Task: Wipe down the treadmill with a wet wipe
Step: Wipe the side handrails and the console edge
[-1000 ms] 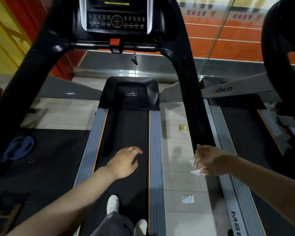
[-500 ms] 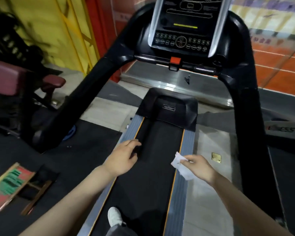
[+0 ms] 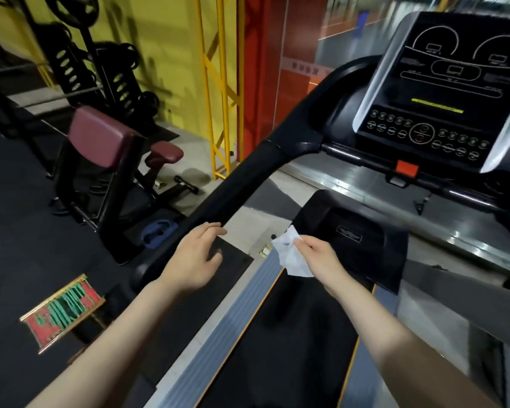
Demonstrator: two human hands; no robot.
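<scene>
- The right hand has carried the wet wipe away from the right handrail, across the belt, and now pinches it crumpled between thumb and fingertips, in the air just right of the left hand.
- The left hand has moved too: its fingers are loosely spread and hold nothing, reaching toward the left handrail, fingertips at or just short of its black padding; contact cannot be told.
- The view has swung left with both hands. My reading: the right rail is finished and the left rail comes next.
- Below the hands run the treadmill's black belt and grey ribbed side rail; ahead of the right hand sit the motor cover and, higher, the console.
- Left of the left hand: black rubber flooring, a maroon padded bench, a blue weight plate and yellow framework.
</scene>
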